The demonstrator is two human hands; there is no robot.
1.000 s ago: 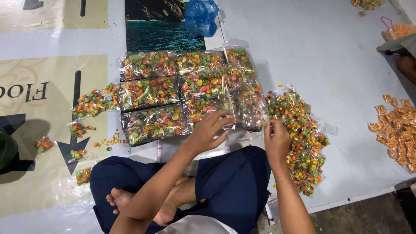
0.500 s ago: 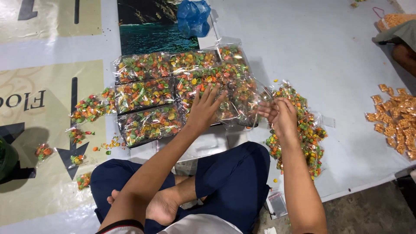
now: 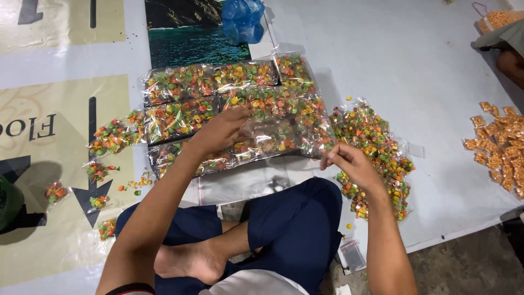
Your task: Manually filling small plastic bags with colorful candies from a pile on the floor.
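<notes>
Three stray packets: small clear candy packets point(image 3: 97, 170) lie scattered at the left of the frame on the printed floor banner point(image 3: 65, 109), apart from the main block.
Packed rows: the sealed strips of mixed-colour candy packets point(image 3: 218, 93) lie side by side in the upper middle of the frame, touching one another, below a blue plastic bag point(image 3: 243, 19).
Left hand: the left hand point(image 3: 221, 131) rests palm down, fingers spread, on the lower rows in the middle of the frame, pressing the film flat; it grips nothing.
Front sheet: an empty clear plastic sheet point(image 3: 245, 183) lies just below the rows, near the crossed legs.
Right hand: the right hand point(image 3: 349, 161), right of centre, has its fingertips pinched on the lower right edge of the rows; what it pinches is too small to tell.
Loose pile: a heap of small candy packets point(image 3: 376, 147) lies just right of that hand, touching the rows' edge.
Doing it well: by my judgement, steady flat pressure from the left hand keeps the rows from sliding while the right works the edge; a light pinch should avoid tearing film.
Far right: orange snack packets point(image 3: 499, 139) lie well apart.
</notes>
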